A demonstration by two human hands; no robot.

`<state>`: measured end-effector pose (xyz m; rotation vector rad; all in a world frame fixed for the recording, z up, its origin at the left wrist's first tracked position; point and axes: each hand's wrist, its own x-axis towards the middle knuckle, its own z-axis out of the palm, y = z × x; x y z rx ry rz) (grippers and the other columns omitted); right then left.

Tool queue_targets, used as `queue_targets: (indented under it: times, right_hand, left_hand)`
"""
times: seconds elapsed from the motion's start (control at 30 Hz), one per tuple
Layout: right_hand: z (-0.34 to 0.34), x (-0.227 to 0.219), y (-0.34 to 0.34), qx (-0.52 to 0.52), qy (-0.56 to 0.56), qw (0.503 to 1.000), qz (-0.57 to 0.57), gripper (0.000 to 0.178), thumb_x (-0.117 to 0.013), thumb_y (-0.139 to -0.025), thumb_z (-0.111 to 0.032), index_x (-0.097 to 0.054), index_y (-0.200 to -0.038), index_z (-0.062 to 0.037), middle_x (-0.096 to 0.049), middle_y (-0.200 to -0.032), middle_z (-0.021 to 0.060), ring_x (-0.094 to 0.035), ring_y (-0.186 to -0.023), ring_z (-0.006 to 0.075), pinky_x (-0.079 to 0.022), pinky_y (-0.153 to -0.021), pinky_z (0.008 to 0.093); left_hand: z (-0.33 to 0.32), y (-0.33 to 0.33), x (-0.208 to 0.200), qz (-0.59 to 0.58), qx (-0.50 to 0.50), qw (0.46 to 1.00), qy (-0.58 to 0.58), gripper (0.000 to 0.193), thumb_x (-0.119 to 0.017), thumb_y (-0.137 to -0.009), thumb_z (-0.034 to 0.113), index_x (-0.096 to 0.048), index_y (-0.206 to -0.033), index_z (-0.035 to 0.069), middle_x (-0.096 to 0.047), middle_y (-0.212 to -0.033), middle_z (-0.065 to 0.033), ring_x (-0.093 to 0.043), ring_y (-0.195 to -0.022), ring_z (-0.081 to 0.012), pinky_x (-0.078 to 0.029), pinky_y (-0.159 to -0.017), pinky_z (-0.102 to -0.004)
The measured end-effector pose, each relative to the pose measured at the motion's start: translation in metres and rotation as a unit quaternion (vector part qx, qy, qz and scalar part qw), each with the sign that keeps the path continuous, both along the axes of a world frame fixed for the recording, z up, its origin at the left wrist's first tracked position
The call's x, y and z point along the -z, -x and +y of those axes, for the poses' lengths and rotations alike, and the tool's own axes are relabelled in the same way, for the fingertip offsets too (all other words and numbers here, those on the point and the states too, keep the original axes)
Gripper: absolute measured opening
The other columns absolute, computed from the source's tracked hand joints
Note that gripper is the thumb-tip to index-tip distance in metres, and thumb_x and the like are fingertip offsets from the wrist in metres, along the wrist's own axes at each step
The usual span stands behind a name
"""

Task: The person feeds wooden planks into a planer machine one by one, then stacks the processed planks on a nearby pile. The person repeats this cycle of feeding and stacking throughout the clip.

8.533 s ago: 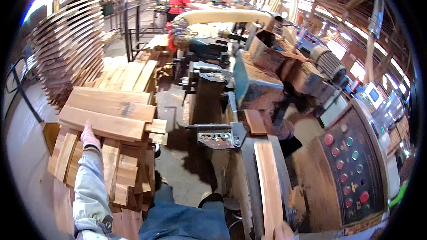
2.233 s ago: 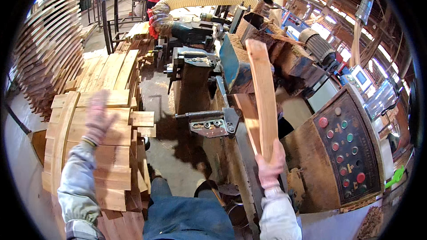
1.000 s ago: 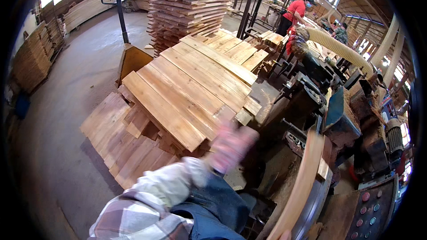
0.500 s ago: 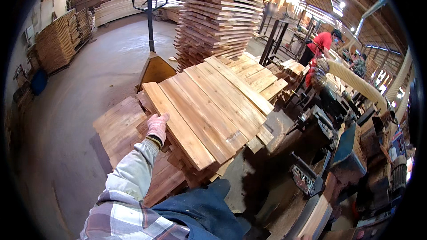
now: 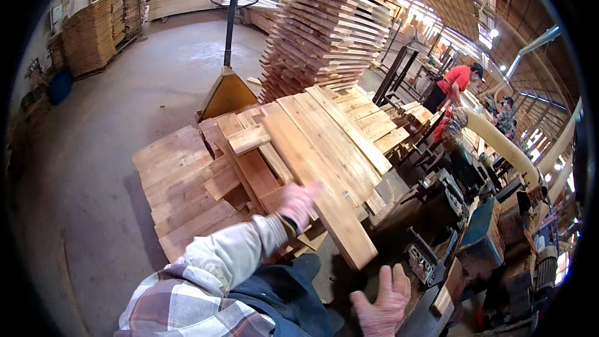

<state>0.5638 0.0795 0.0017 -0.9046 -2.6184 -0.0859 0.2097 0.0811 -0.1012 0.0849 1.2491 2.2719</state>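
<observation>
A long pale wooden board (image 5: 312, 178) slants over the top of a stack of boards, its near end jutting out past the stack. My left hand (image 5: 299, 203), in a pale reddish glove and slightly blurred, grips this board by its left edge. My right hand (image 5: 384, 302) is raised below the near end, apart from it, with fingers spread and nothing in them. Beside the held board, more flat boards (image 5: 334, 143) lie side by side. A short block (image 5: 248, 139) rests across boards left of it.
Beyond stands a tall layered wood stack (image 5: 324, 31) beside a yellow pallet jack (image 5: 228, 95). Machinery (image 5: 427, 259) with metal parts is close on the right, under a ribbed hose (image 5: 499, 143). A person in red (image 5: 457, 78) works farther back. Lower boards (image 5: 178, 175) spread out at left.
My left hand has pulled a board rightward and nearer, baring a gap and the short block on the left. My right hand has come into view at the bottom.
</observation>
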Motion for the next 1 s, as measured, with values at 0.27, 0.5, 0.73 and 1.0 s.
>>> queue_targets:
  times: [0.27,0.5,0.73,1.0]
  right_hand:
    - [-0.089,-0.007,-0.088,0.258,0.099,0.961,0.007,0.095,-0.093,-0.074,-0.022,-0.053,-0.157,0.0003,-0.061,-0.147,0.0332,-0.061,-0.133,0.0511,-0.051,-0.115,0.0511]
    - [-0.258,0.084,-0.213,0.533,0.073,0.843,0.015,0.093,-0.093,-0.076,-0.031,-0.055,-0.156,-0.0031,-0.062,-0.146,0.0327,-0.06,-0.132,0.0515,-0.051,-0.113,0.0525]
    - [-0.169,0.137,-0.251,0.593,-0.032,0.772,0.225,0.095,-0.079,-0.079,-0.015,-0.043,-0.167,-0.0077,-0.05,-0.163,0.0212,-0.056,-0.143,0.0405,-0.047,-0.12,0.0463]
    - [0.09,0.118,-0.212,0.493,-0.203,0.796,0.288,0.096,-0.09,-0.082,-0.045,-0.052,-0.161,-0.0048,-0.057,-0.16,0.0211,-0.049,-0.149,0.0438,-0.039,-0.124,0.0547]
  left_hand:
    - [0.004,-0.244,-0.032,-0.005,0.44,0.898,-0.025,0.057,-0.088,-0.09,0.023,-0.062,-0.136,-0.001,-0.075,-0.12,-0.0116,-0.07,-0.102,-0.0196,-0.059,-0.091,-0.0356]
    - [0.058,-0.173,-0.012,0.193,0.356,0.914,-0.005,0.026,-0.081,-0.093,0.016,-0.065,-0.111,0.008,-0.061,-0.092,0.0005,-0.059,-0.085,-0.012,-0.053,-0.073,-0.0336]
    - [0.044,0.196,0.162,0.222,-0.114,0.963,0.099,0.026,-0.071,-0.104,0.015,-0.062,-0.128,0.014,-0.056,-0.097,-0.0005,-0.057,-0.082,-0.0148,-0.052,-0.068,-0.0308]
    - [0.053,0.236,0.14,0.619,0.101,0.672,0.395,0.072,-0.083,-0.087,-0.003,-0.058,-0.154,-0.001,-0.067,-0.149,-0.0169,-0.064,-0.136,-0.0272,-0.055,-0.114,-0.0399]
